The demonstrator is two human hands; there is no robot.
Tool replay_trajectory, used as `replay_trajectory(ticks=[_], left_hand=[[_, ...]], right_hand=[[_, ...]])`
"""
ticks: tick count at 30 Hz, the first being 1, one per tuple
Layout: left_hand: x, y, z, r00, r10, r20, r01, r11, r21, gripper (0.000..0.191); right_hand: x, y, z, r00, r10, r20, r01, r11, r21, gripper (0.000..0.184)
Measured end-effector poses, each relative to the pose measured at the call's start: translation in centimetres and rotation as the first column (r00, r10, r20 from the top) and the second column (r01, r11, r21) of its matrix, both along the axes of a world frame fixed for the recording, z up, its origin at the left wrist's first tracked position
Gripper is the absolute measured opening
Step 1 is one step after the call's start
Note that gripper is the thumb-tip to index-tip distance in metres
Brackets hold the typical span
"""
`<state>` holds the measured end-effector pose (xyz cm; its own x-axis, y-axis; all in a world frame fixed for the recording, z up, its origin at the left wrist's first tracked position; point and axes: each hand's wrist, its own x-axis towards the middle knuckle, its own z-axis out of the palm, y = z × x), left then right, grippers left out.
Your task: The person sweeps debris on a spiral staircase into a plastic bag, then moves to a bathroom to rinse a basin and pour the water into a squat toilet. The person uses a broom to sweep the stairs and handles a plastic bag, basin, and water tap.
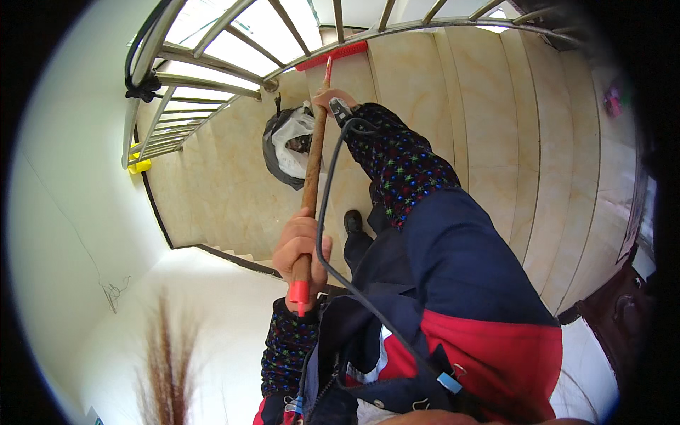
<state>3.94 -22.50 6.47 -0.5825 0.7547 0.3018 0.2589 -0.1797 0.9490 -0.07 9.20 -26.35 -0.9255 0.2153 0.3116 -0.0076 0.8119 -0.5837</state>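
A long wooden handle (313, 170) with a red end cap runs away from me to a wide red broom or mop head (345, 52). My left hand (298, 241) is wrapped around the handle near its capped end. Farther along, my right hand (336, 99) grips it close to the red socket. The head rests at the foot of the metal railing (340, 48), partly behind its lower rail. Just left of the handle, a black plastic bag (271, 154) with a white bag (284, 141) inside sits on the tiled landing (212, 180). Dark contents show in its mouth.
Tiled steps (483, 106) fill the right side. Stainless bars curve around the top and left. A yellow object (139, 159) stands by the white wall (64, 186). A dark cable (324, 223) hangs from my right wrist across my front. Blurred brown strands (167, 366) show at lower left.
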Motion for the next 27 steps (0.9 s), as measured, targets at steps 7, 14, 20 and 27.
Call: replay_trajectory(ticks=[7, 14, 20, 27], left_hand=[[-2.3, -2.4, 6.8, 0.989, -0.144, 0.031, 0.143, 0.989, 0.038, 0.024], [-3.1, -5.5, 9.8, 0.894, -0.448, 0.005, 0.448, 0.894, 0.013, 0.026], [-4.1, -7.4, 12.3, 0.870, -0.492, 0.041, 0.492, 0.871, 0.017, 0.023], [-5.1, -12.1, 14.4, 0.821, -0.570, -0.046, 0.568, 0.805, 0.170, 0.030]], right_hand=[[4.9, -11.6, 7.2, 0.952, -0.278, 0.130, 0.283, 0.959, -0.025, 0.005], [8.6, -19.4, 9.4, 0.893, -0.436, 0.114, 0.449, 0.883, -0.138, 0.005], [9.7, -24.3, 11.2, 0.848, -0.491, 0.199, 0.522, 0.839, -0.155, 0.007], [9.5, -26.4, 16.2, 0.802, -0.566, 0.190, 0.586, 0.807, -0.068, 0.014]])
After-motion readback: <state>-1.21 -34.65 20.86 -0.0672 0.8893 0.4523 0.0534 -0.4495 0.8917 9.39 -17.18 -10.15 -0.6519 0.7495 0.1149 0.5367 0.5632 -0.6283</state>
